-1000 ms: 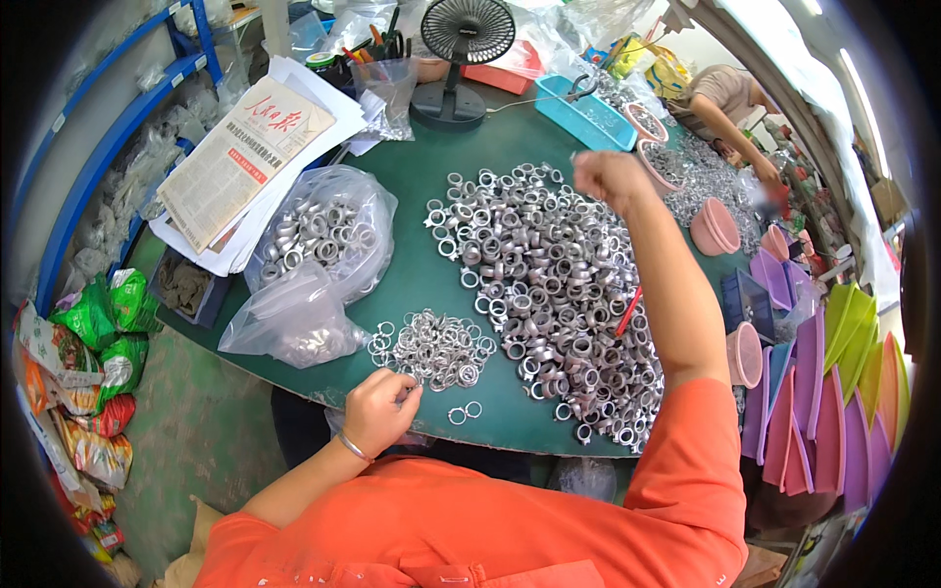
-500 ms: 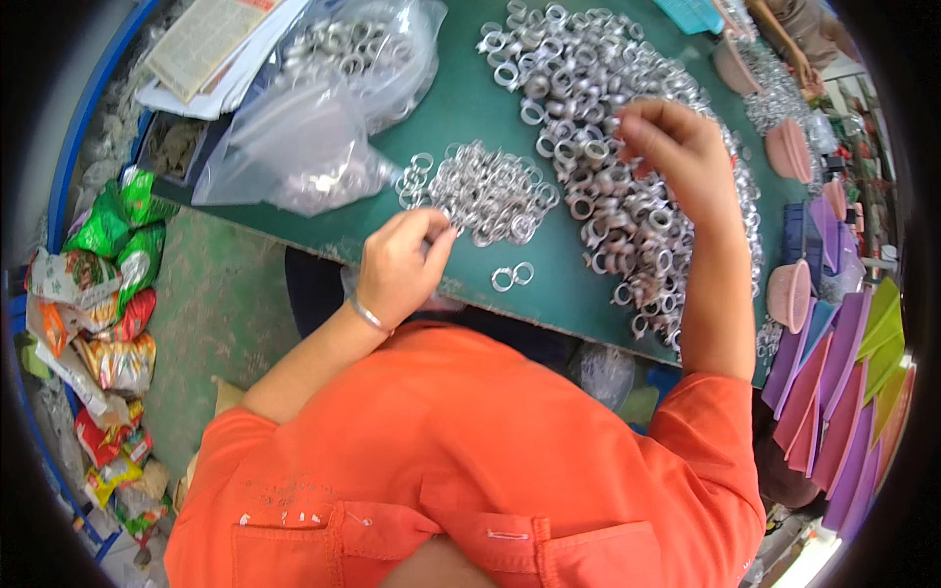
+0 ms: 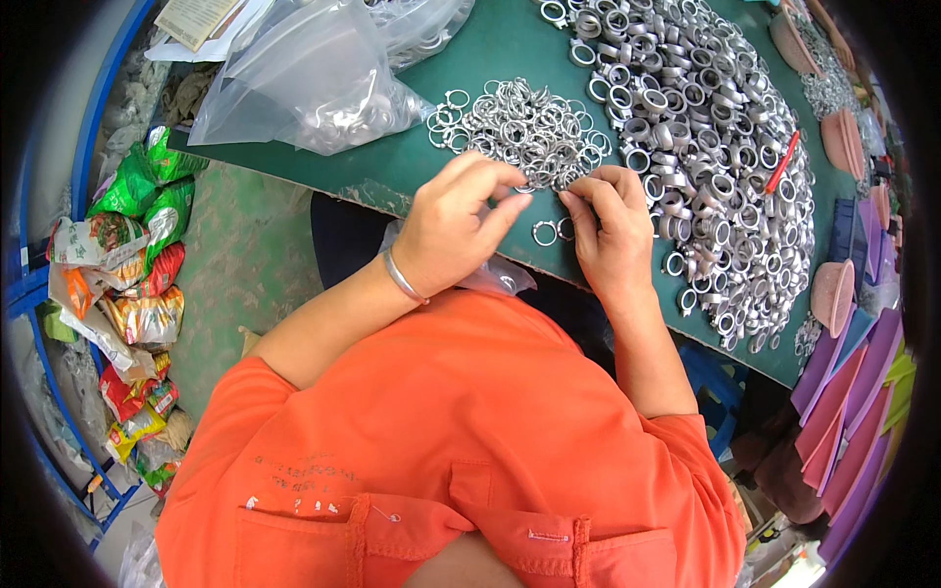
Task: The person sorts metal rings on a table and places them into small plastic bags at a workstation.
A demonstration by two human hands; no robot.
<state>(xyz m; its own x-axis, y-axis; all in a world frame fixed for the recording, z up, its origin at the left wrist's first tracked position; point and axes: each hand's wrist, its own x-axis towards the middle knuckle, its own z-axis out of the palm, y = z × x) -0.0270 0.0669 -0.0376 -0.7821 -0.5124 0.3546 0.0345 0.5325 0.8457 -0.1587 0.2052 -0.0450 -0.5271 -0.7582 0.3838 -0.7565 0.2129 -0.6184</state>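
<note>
My left hand (image 3: 461,220), a bangle on its wrist, is closed in a pinch at the near edge of a heap of thin silvery rings (image 3: 534,127). A bit of a metal ring (image 3: 524,189) shows at its fingertips. Facing it, my right hand (image 3: 610,227) also pinches thumb against fingers beside the same heap; what sits between them is too small to make out. Below the heap lie two loose rings (image 3: 545,233), one partly covered by my right hand. Thicker grey metal rings (image 3: 706,147) form a large pile on the right.
A slim red object (image 3: 782,162) lies on the large pile. Clear plastic bags (image 3: 323,83) of metal parts and papers (image 3: 196,22) occupy the table's left. Pink baskets (image 3: 833,294) and a blue bin (image 3: 845,233) line the right side. Colourful packets (image 3: 132,245) fill a blue rack at left.
My right hand has come from over the large pile to beside the small heap, close to my left hand. The view has shifted, and the red object on the large pile now shows fully.
</note>
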